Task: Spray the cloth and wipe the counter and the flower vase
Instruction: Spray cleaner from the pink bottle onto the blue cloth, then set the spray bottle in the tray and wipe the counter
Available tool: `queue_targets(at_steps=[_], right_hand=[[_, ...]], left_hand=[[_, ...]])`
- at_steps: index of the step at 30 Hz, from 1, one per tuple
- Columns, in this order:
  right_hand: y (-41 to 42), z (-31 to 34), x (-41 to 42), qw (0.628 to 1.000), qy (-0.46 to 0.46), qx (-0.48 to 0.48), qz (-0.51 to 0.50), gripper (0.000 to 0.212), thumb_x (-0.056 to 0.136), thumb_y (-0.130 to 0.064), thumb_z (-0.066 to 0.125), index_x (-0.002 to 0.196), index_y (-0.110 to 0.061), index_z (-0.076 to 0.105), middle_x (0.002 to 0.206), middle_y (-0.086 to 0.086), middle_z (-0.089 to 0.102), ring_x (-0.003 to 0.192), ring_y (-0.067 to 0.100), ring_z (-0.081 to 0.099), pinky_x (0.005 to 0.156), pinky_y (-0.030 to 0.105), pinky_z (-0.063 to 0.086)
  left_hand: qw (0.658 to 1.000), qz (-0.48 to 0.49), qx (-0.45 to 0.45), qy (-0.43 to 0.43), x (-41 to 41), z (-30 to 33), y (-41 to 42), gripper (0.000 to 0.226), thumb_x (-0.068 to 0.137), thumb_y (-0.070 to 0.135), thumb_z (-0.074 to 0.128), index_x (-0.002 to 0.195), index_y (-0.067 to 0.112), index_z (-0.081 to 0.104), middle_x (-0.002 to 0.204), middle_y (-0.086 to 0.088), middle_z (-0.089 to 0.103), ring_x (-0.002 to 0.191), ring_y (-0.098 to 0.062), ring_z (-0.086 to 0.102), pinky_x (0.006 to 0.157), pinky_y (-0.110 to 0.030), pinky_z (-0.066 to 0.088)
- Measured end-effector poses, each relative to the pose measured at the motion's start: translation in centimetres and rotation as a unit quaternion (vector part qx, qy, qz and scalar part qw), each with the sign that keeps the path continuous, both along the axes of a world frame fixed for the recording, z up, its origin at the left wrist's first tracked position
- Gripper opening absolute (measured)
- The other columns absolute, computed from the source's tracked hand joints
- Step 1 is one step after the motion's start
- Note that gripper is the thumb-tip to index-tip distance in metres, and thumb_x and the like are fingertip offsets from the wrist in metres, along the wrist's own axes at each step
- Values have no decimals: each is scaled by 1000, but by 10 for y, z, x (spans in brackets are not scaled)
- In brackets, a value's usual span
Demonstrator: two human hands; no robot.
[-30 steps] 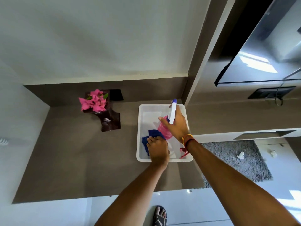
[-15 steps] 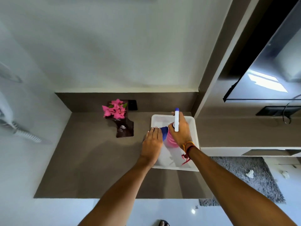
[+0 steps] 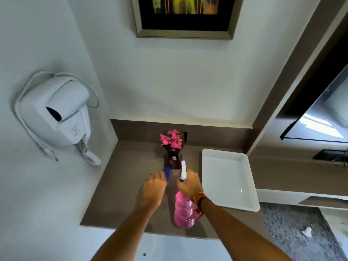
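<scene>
Cloth: solid blue. Spray bottle: translucent pink body, white head, purple nozzle tip. Vase: dark glossy brown; flowers: pink, green leaves. Surface: plain matte brown. Tray: plain white. Wristbands: orange, dark red.

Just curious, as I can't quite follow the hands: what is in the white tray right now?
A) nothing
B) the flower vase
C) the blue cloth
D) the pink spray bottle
A: the white tray lies bare, with the blue cloth in the left hand and the pink spray bottle in the right hand.
</scene>
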State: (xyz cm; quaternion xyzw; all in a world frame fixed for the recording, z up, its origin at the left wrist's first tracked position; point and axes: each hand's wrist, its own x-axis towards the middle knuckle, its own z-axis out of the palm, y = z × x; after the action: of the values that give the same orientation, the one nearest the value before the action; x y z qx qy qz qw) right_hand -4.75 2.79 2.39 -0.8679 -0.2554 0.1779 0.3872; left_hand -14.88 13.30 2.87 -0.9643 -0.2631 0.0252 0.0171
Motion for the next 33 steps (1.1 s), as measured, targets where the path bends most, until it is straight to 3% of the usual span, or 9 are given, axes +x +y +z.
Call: queue_targets(at_steps=[3, 5, 10, 13, 16, 20, 25, 29, 33], right_hand=[[16, -19, -23, 998, 60, -24, -15, 9, 79, -5, 64, 88, -2, 67, 81, 16, 72, 74, 31, 73, 69, 45, 64], [25, -24, -29, 997, 67, -36, -32, 13, 78, -7, 64, 89, -3, 68, 82, 14, 72, 75, 29, 73, 71, 44, 65], [35, -22, -27, 996, 28, -48, -67, 14, 76, -9, 64, 90, -9, 65, 73, 3, 62, 69, 23, 67, 68, 37, 64], [32, -13, -22, 998, -11, -47, -30, 32, 79, -10, 67, 111, -10, 61, 80, 3, 63, 71, 21, 65, 68, 32, 62], [18, 1, -8, 998, -50, -3, -47, 33, 77, -7, 65, 110, -8, 60, 83, 5, 66, 75, 26, 69, 69, 40, 64], [-16, 21, 19, 991, -99, 31, -84, 32, 79, -12, 71, 109, -8, 59, 89, 9, 68, 77, 24, 68, 70, 36, 63], [-66, 37, 85, 981, -116, 80, -132, 36, 84, -13, 70, 118, -8, 60, 91, 9, 67, 74, 16, 62, 75, 30, 58], [-95, 20, 123, 981, -34, 97, -166, 66, 95, -24, 65, 152, -4, 37, 129, 12, 63, 108, 21, 63, 106, 40, 51], [-113, -5, 152, 976, 19, 110, -186, 69, 98, -32, 60, 156, -11, 30, 154, 11, 48, 137, 31, 52, 114, 43, 42]], left_hand=[[999, 7, -49, 20, -25, -14, 15, 34, 93, 18, 65, 124, 6, 57, 114, -12, 69, 100, -22, 68, 81, -28, 60], [998, 5, -60, 5, -36, -19, 19, 38, 96, 20, 61, 131, 7, 50, 124, -11, 65, 109, -22, 64, 88, -28, 57], [997, -1, -69, 33, -45, -13, 25, 39, 92, 19, 68, 127, 8, 54, 117, -11, 68, 105, -21, 67, 86, -28, 59], [998, -25, -54, 32, -39, -6, 23, 32, 85, 15, 74, 115, 8, 64, 102, -9, 74, 90, -19, 72, 72, -28, 62], [997, -75, 2, 14, -24, -1, 18, 38, 65, 8, 87, 100, 2, 72, 88, -14, 76, 78, -25, 75, 62, -32, 63], [985, -158, 63, -6, -1, -2, 2, 52, 59, 4, 91, 107, -4, 72, 104, -24, 75, 100, -32, 73, 85, -40, 62], [979, -190, 69, 12, 46, 3, -24, 61, 62, 2, 89, 118, -7, 65, 116, -26, 69, 112, -36, 66, 96, -43, 56], [981, -183, 60, 29, 71, -11, -40, 69, 50, 0, 94, 112, -8, 67, 111, -28, 71, 107, -38, 68, 92, -44, 58], [983, -176, 54, 22, 88, -25, -52, 64, 34, 0, 98, 94, -7, 75, 93, -25, 76, 90, -36, 75, 78, -41, 64]])
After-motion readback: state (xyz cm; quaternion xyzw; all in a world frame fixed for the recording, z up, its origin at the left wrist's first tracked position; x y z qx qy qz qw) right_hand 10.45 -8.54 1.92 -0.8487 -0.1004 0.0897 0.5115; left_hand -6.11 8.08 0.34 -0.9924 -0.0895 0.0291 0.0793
